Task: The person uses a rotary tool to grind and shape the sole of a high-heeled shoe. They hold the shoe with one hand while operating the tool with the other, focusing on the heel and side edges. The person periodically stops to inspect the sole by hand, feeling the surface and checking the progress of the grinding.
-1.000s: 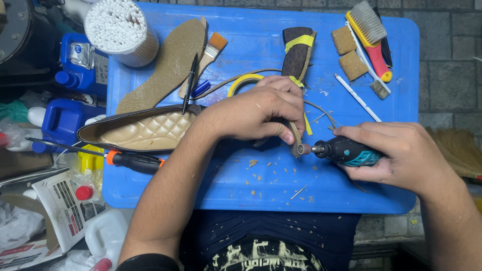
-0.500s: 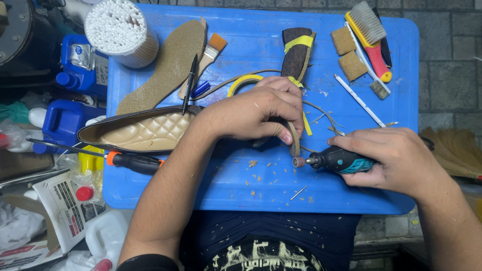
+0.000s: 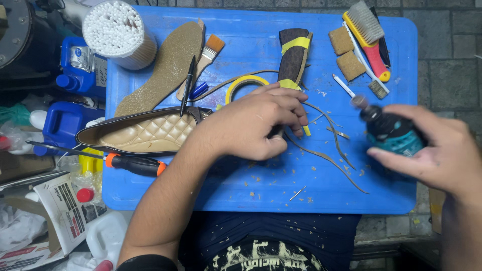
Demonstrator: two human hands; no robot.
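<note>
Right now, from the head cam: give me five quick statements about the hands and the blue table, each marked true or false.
1. The right hand holds a dark rotary tool with a teal band. True.
2. The rotary tool's tip touches the piece under the left hand. False: it is lifted clear, off to the right of the left hand.
3. A shoe with a quilted tan lining lies at the table's left edge. True.
4. The screwdriver with the orange collar is in the left hand. False: it lies below the shoe, untouched.
5. Thin trimmed strips lie on the blue table between the hands. True.
</note>
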